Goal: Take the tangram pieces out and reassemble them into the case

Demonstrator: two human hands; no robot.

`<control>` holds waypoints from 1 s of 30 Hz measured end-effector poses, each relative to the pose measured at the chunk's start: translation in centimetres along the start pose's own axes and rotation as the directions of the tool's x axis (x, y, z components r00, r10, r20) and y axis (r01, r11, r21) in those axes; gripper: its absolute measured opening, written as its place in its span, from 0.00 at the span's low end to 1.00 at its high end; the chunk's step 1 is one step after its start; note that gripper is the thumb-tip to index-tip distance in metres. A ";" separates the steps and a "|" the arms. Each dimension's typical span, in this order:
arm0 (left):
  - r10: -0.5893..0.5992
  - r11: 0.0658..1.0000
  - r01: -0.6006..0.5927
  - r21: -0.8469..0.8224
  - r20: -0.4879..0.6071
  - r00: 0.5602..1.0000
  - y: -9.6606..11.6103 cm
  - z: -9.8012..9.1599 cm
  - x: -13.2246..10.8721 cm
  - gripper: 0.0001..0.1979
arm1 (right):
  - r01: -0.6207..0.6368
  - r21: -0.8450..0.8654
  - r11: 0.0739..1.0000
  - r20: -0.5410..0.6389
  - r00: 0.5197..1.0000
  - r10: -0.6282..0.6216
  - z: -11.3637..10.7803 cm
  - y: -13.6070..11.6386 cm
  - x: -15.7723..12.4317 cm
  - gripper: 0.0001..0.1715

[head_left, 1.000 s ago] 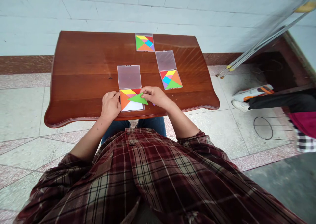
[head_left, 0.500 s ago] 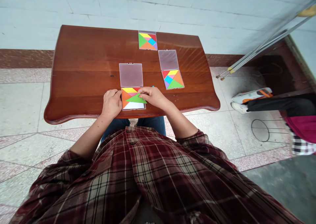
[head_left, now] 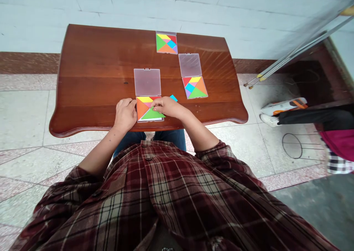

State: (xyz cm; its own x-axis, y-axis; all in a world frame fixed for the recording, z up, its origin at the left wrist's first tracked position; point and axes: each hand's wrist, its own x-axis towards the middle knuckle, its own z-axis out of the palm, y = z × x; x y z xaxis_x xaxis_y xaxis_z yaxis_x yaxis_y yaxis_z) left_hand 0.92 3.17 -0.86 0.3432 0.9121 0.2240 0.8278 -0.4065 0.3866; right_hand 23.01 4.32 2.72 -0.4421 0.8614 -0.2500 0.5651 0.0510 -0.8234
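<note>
green plain triangle (head_left: 152, 114) pinched in right hand (head_left: 166, 107) over puzzle tray (head_left: 151, 121), left hand (head_left: 125, 114) at tray's edge, grip unclear

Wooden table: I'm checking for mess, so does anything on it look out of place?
A blue piece lies loose on the tabletop beyond the right hand, outside the near case. The green triangle in that hand's fingers looks askew, one tip past that case's right edge. No spill or damage shows.

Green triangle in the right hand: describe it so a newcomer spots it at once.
On the brown wooden table, find the open case closest to the near edge. There, the right hand pinches the green triangle. Unlike the green triangles in the other two cases, it is held.
</note>
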 end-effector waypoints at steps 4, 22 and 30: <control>0.011 1.000 -0.011 -0.017 -0.008 1.000 0.0 0.0 -0.1 0.20 | -0.011 -0.031 0.999 0.016 1.000 0.012 0.3 -0.2 0.2 0.08; 0.017 1.000 -0.017 -0.016 -0.018 1.000 0.0 0.0 0.0 0.20 | 0.034 -0.161 0.986 -0.117 0.992 -0.053 -0.1 -1.3 -1.3 0.11; 0.017 0.999 -0.016 -0.028 0.004 1.000 -0.2 -0.1 0.0 0.21 | 0.001 -0.051 0.999 -0.301 0.954 -0.016 -1.2 -0.4 -2.2 0.10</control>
State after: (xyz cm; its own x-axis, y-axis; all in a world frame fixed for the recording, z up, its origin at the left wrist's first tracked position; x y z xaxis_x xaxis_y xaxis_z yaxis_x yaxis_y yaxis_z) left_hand 0.75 3.24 -0.83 0.3585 0.9055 0.2271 0.8093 -0.4227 0.4078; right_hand 24.59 2.96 4.20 -0.2212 0.9726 -0.0716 0.5996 0.0777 -0.7965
